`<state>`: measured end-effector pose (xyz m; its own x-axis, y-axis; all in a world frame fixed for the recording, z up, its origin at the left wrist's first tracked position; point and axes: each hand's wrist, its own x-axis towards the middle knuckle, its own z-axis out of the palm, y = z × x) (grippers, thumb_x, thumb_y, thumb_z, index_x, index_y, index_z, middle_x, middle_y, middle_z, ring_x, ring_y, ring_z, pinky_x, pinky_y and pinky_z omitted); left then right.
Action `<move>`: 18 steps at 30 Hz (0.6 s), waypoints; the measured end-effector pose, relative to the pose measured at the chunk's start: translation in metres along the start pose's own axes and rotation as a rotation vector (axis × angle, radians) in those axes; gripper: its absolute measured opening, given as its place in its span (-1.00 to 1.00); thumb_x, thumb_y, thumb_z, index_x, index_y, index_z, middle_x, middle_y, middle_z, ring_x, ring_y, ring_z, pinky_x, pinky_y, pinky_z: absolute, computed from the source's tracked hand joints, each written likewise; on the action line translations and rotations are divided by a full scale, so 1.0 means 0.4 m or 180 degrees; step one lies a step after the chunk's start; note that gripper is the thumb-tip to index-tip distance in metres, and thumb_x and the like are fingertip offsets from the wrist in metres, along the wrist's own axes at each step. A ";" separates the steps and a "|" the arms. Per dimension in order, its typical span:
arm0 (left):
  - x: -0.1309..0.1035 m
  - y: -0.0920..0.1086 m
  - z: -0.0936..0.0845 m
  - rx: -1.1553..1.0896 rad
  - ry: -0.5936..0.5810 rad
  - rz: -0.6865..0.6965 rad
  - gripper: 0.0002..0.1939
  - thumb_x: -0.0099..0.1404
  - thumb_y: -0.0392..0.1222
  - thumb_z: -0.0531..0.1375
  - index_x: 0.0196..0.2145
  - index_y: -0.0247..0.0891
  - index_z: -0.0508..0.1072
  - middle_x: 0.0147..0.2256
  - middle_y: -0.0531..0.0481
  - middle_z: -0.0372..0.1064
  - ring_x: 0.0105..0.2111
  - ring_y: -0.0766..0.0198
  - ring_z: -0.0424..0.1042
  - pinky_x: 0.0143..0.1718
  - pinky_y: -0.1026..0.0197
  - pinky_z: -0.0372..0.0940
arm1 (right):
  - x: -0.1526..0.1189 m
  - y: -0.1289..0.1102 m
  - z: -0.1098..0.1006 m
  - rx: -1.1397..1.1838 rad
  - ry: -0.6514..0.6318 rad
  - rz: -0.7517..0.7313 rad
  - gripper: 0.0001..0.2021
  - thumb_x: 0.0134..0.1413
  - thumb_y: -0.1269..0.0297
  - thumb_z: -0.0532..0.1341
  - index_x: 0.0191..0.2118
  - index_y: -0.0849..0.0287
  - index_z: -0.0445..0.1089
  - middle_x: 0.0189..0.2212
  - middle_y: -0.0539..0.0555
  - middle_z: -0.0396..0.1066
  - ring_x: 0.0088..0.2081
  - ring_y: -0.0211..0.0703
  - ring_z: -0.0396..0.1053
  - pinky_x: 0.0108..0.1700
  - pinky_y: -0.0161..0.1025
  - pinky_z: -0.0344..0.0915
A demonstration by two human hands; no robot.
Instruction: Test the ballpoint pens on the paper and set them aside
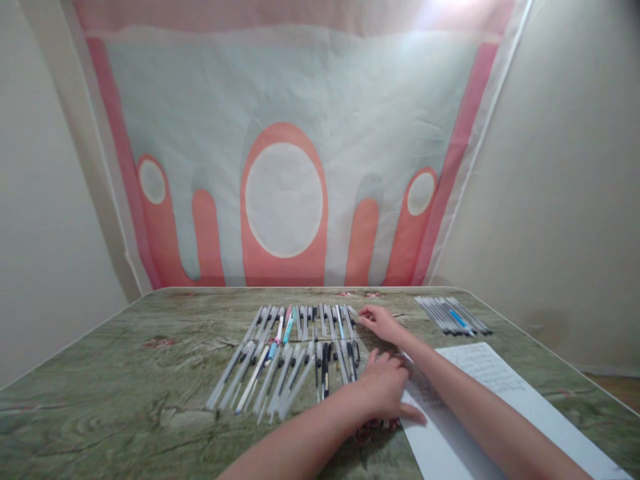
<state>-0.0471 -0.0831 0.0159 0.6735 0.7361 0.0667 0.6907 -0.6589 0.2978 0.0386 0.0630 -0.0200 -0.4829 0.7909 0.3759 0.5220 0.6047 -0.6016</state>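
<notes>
Two rows of pen parts lie side by side on the wood-patterned table. The back row (305,323) holds clear barrels with a few coloured ones; the front row (270,380) has clear and dark pieces. At the right end of the back row, my right hand (377,321) has its thumb and fingertips together by the last barrel; whatever they hold is too small to name. My left hand (387,387) is spread, thumb apart, over the left edge of a written paper (480,393), just right of the front row.
A group of thin refills (450,315), one of them blue, lies at the back right of the table (125,380). Some small dark reddish item (373,430) lies below my left hand. A patterned cloth (285,87) hangs behind the table.
</notes>
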 end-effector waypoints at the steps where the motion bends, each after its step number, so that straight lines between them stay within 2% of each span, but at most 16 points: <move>1: 0.003 -0.001 -0.002 0.0028 -0.0022 0.0055 -0.28 -0.04 0.32 0.05 -0.09 -0.31 0.30 -0.05 -0.22 0.22 -0.01 -0.02 0.15 0.04 -0.08 -0.06 | 0.005 -0.008 0.011 0.0043 -0.0033 -0.0101 -0.80 -0.01 0.25 0.12 -0.29 0.23 0.39 -0.45 0.05 0.40 -0.42 -0.23 0.31 -0.35 -0.31 0.21; 7: 0.013 -0.005 -0.029 0.0152 -0.0217 0.0328 -0.51 -0.01 0.15 0.15 -0.25 -0.28 0.41 -0.25 -0.12 0.39 -0.24 0.10 0.35 -0.18 0.13 0.20 | -0.005 -0.017 0.036 -0.0196 0.0107 -0.0448 -0.81 0.04 0.24 0.09 -0.29 0.15 0.41 -0.34 0.07 0.31 -0.30 -0.21 0.28 -0.23 -0.27 0.20; 11: 0.001 -0.024 -0.076 0.0057 -0.0250 -0.0086 -0.61 0.05 0.08 0.13 -0.27 -0.24 0.46 -0.36 -0.08 0.44 -0.35 0.17 0.39 -0.39 0.25 0.20 | -0.014 -0.025 0.036 -0.0381 -0.0072 -0.0482 -0.76 0.07 0.20 0.05 -0.18 0.07 0.39 -0.24 0.06 0.27 -0.28 -0.24 0.28 -0.22 -0.29 0.19; 15: -0.016 -0.061 -0.135 -0.0163 -0.0393 -0.0387 -0.62 0.04 0.09 0.14 -0.36 -0.26 0.50 -0.46 -0.06 0.44 -0.44 0.24 0.36 -0.46 0.30 0.15 | -0.017 -0.044 0.035 -0.0623 -0.0247 -0.0406 -0.74 0.07 0.14 0.04 -0.17 -0.01 0.39 -0.18 0.02 0.26 -0.27 -0.24 0.28 -0.27 -0.31 0.18; 18: -0.025 -0.092 -0.166 -0.0208 -0.0546 -0.0504 -0.65 0.06 0.07 0.13 -0.47 -0.27 0.51 -0.55 -0.02 0.41 -0.52 0.30 0.31 -0.50 0.32 0.11 | -0.022 -0.057 0.029 -0.0689 -0.0222 -0.0342 -0.76 0.06 0.15 0.05 -0.21 0.00 0.40 -0.17 0.01 0.26 -0.27 -0.25 0.28 -0.26 -0.33 0.17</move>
<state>-0.0966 -0.0561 0.0674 0.5968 0.7888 -0.1469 0.7766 -0.5219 0.3529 0.0229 0.0413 -0.0177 -0.5872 0.7170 0.3756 0.5999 0.6970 -0.3928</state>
